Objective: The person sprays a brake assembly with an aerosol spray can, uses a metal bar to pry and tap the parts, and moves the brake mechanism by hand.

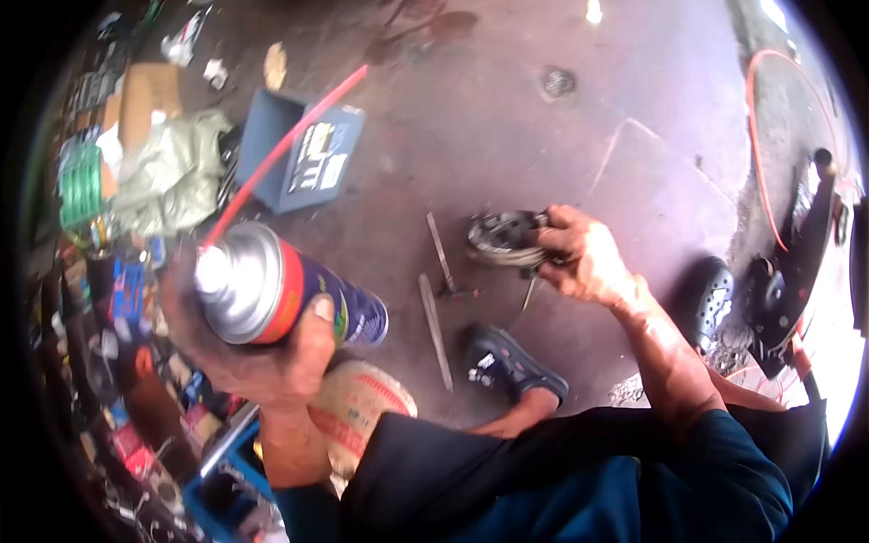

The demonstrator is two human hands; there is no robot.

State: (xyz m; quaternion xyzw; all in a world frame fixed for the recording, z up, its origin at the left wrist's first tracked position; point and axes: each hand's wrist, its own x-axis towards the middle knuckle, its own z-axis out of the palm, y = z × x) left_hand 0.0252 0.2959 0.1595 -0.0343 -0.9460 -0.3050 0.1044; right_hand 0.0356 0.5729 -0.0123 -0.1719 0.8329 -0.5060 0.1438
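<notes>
A spray can point(294, 285) with a silver top and a blue and red body is tilted in front of me, its long red straw point(290, 140) pointing up and to the right. My left hand point(294, 366) is wrapped round the can, thumb along its side; motion blurs the fingers by the nozzle. Over the floor, my right hand point(588, 258) grips the edge of a round, hollow metal part point(500, 240), dark and dirty inside. The two hands are well apart. Whether spray is coming out of the straw I cannot tell.
Below the metal part lie a thin tool point(441, 253) and a long flat bar point(435, 333). A blue-grey open box point(312, 158) stands beyond the can. Clutter and a blue crate point(213, 475) fill the left. My clogs point(516, 362) are on the floor; an orange hose point(753, 136) curves at right.
</notes>
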